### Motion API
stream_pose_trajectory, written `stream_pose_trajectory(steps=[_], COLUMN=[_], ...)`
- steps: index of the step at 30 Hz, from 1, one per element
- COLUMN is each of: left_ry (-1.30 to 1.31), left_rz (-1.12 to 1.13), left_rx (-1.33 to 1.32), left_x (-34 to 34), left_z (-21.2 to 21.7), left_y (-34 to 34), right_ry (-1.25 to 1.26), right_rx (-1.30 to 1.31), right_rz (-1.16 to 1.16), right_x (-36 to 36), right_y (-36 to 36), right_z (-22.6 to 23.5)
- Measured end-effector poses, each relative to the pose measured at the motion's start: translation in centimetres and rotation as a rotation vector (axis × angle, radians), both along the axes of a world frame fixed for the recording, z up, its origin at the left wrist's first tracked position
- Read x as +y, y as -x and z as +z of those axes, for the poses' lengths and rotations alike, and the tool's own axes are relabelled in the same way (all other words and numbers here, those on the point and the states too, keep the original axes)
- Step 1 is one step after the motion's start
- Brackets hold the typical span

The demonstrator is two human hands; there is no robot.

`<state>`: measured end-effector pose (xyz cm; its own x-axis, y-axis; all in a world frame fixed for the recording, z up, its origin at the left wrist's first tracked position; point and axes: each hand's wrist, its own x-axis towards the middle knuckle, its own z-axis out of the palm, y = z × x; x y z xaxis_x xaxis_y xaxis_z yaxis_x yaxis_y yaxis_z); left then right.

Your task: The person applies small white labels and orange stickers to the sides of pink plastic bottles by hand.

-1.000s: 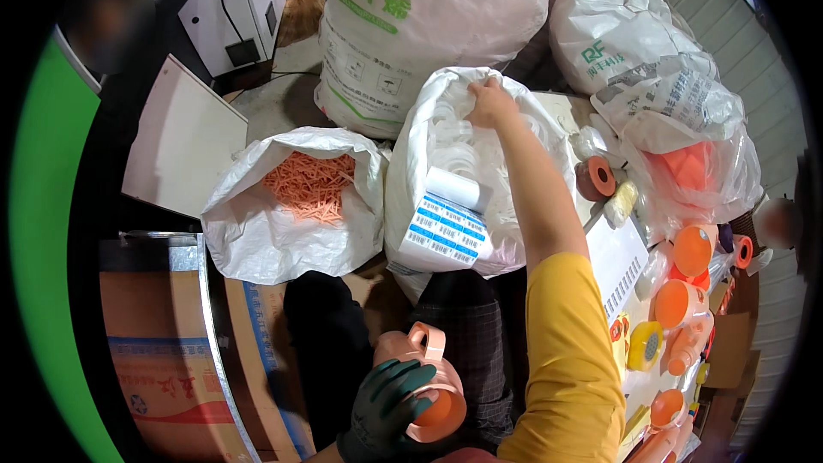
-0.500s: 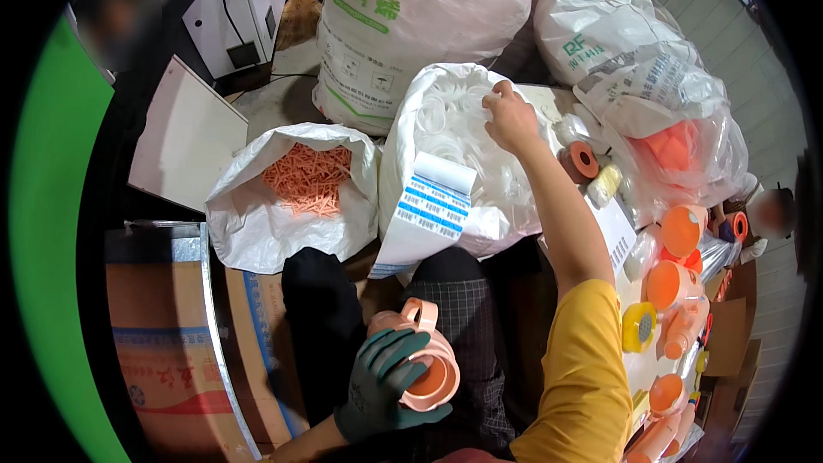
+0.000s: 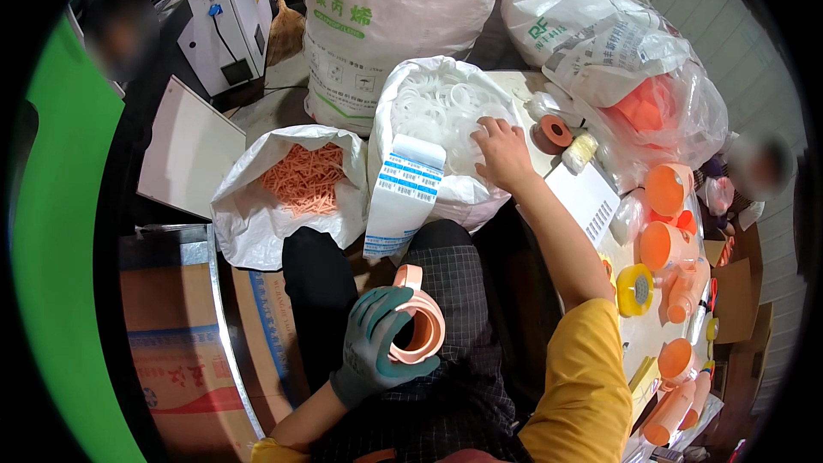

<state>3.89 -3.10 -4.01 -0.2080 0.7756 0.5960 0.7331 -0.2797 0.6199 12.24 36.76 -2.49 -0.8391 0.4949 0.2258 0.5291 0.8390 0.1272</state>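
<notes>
Risk: left hand [image 3: 375,345] grips orange lid [image 3: 420,326] loosely on lap while right hand [image 3: 501,152], fingers spread, digs in ring bag [image 3: 441,133]; lid could slip.

One head-worn fisheye view, looking steeply down over the person's lap from close above. Forearms enter from the lower edge; the gloved left hand [image 3: 377,347] sits nearest, the bare right hand [image 3: 501,150] farther ahead. The bench [image 3: 600,197] runs along the right, edges bending toward the rim.
</notes>
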Motion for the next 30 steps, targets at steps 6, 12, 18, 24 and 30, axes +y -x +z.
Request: stream_pose_trajectory(steps=[6, 12, 18, 24, 30], left_ry=[0.009, 0.023, 0.012, 0.054, -0.086], left_rz=[-0.022, -0.03, -0.08, 0.066, 0.068], left_rx=[0.002, -0.011, -0.068, 0.092, 0.049], left_x=[-0.6, -1.0, -0.5, -1.2, 0.0], left_z=[-0.5, -1.2, -0.8, -0.5, -1.0], left_y=[0.3, 0.1, 0.7, 0.7, 1.1], right_ry=[-0.021, -0.242, -0.081, 0.056, 0.482], right_rx=[0.032, 0.103, -0.01, 0.324, 0.44], right_rz=[0.065, 0.137, 0.133, 0.192, 0.289], right_x=[-0.2, -1.8, 0.6, -2.4, -13.2], right_y=[-0.2, -1.3, -1.3, -1.6, -3.9], right_z=[0.6, 0.6, 0.4, 1.6, 5.5])
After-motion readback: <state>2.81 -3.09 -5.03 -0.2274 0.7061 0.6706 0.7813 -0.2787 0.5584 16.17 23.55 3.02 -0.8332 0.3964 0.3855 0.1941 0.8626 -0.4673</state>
